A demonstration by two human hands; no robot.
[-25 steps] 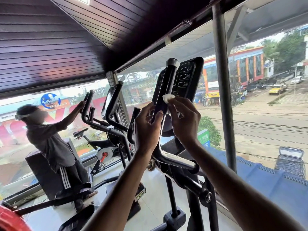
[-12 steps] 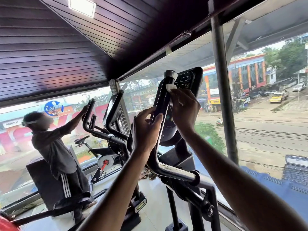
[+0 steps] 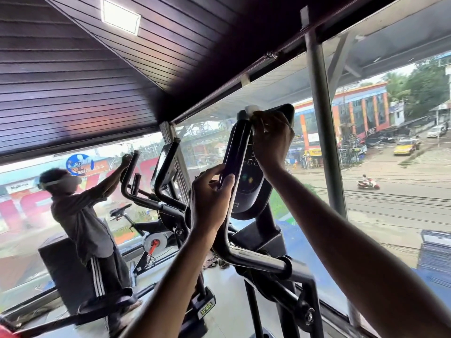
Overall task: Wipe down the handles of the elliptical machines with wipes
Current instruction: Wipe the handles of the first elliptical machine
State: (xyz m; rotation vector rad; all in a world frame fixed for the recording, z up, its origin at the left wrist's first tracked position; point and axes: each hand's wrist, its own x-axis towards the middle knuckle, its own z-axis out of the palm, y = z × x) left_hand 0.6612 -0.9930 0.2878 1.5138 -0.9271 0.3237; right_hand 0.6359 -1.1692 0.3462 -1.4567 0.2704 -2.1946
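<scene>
At the top end of the handle, the right hand pinches a white wipe against the black grip. Its fingers are curled over the wipe, and only a small wad shows above the knuckles. Lower on the same handle the left hand grips the bar, fingers wrapped behind and thumb lying flat along the front. Both forearms reach up from the bottom edge.

The handle stands nearly upright, leaning a little to the right. Below the left hand it bends into a shiny tube that runs right to a pivot. Just behind the handle sits the dark console, its upper part hidden by the right hand.

To the left a second person, in a dark shirt and striped trousers, stands at the next machine with both arms raised to one of its handles. A bike stands beyond them by the window. A steel post divides the glass. Outside lies a street with a yellow car and a scooter. A square light glows in the slatted ceiling.
</scene>
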